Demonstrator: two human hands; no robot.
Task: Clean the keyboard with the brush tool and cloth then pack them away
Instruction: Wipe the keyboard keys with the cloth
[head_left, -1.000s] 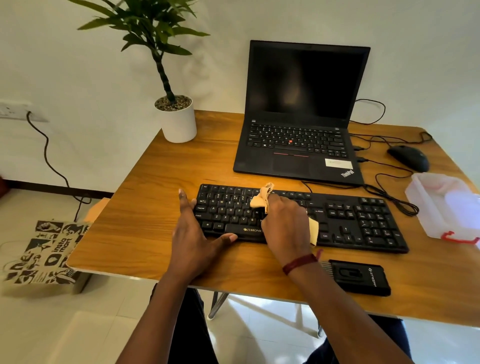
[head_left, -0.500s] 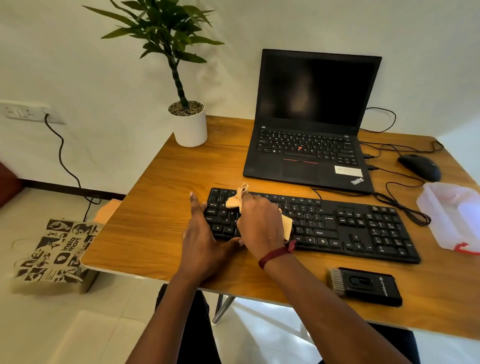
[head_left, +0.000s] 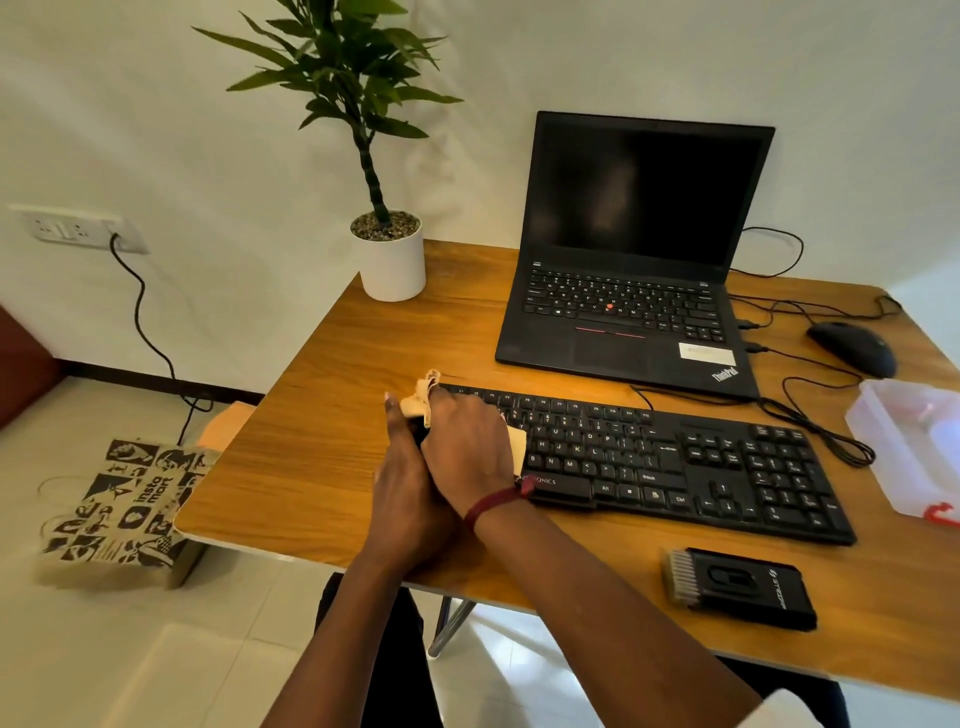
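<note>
**A:** On the wooden desk (head_left: 322, 457), where is the cloth (head_left: 422, 397) sitting?

**B:** On the keyboard (head_left: 675, 460), left end. The right hand (head_left: 467, 441) is gripping it, and the left hand (head_left: 405, 488), fingers straight, is bracing the edge. Try wiping lightly along rows.

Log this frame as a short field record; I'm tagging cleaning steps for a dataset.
stage: wiping with the cloth
right hand: holds cloth on the keyboard, left end
left hand: straight fingers against keyboard's left edge
brush tool: lies on table in front of keyboard, untouched
plastic box: at table's right edge
</note>
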